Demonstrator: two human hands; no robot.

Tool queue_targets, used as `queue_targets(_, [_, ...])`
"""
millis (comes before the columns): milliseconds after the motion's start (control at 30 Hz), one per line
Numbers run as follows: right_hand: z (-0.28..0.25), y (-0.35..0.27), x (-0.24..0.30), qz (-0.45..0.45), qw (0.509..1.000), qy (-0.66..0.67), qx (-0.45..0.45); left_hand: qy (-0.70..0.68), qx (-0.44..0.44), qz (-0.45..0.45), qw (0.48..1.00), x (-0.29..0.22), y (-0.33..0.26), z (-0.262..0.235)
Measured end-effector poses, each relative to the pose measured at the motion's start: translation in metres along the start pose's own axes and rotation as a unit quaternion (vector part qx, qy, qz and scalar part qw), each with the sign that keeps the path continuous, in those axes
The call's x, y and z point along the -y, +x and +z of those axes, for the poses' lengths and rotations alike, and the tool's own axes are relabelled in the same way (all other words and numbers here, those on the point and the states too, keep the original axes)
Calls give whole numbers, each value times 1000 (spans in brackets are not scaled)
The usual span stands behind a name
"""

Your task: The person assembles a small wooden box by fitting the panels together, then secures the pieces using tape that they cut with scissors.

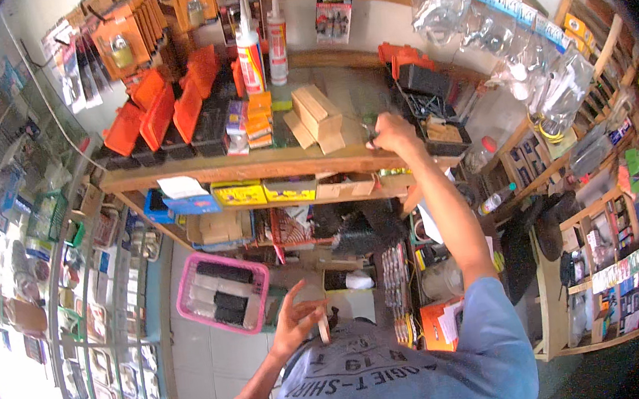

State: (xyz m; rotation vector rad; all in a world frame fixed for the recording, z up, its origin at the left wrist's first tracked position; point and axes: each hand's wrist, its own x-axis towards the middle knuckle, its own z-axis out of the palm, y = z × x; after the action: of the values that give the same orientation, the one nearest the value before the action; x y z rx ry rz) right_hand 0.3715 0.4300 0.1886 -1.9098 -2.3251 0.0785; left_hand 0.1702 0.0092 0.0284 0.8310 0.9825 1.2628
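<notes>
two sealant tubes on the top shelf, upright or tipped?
Upright. Both sealant tubes stand on their bases on the wooden shelf, nozzles pointing up, side by side against the wall.

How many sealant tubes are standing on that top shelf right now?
2. The red-and-white sealant tube stands left, beside the orange trays; the white sealant tube stands just right of it. Others may be hidden.

Person wears a short-sleeved T-shirt [428, 366] of blue-grey fabric with dark printed lettering across the chest. Right sleeve [498, 298] ends above the elbow. Both forearms are uncovered. No gloves are visible on the hands.
</notes>
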Motion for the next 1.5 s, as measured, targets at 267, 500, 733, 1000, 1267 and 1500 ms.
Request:
queue_targets(267, [-19, -44, -2, 8, 999, -28, -43, -30, 11, -65, 997, -4, 13, -29])
queue_targets(500, [-2, -196, 67, -294, 880, 331, 174, 63, -61, 54, 995, -9, 9, -28])
queue_targets(733, [114, -317, 82, -237, 773, 438, 393, 308, -142, 172, 925, -11, 17, -11])
queue_targets(1000, [138, -311, 70, -63, 640, 693, 326, 468, -66, 467, 747, -13, 82, -26])
queue_targets(1267, [18, -215, 41, -255, 879, 396, -77, 585, 9, 423, 692, -127, 135, 22])
queue_targets(1500, [-13, -170, 34, -263, 895, 261, -248, 584, -65, 375, 717, -177, 142, 37])
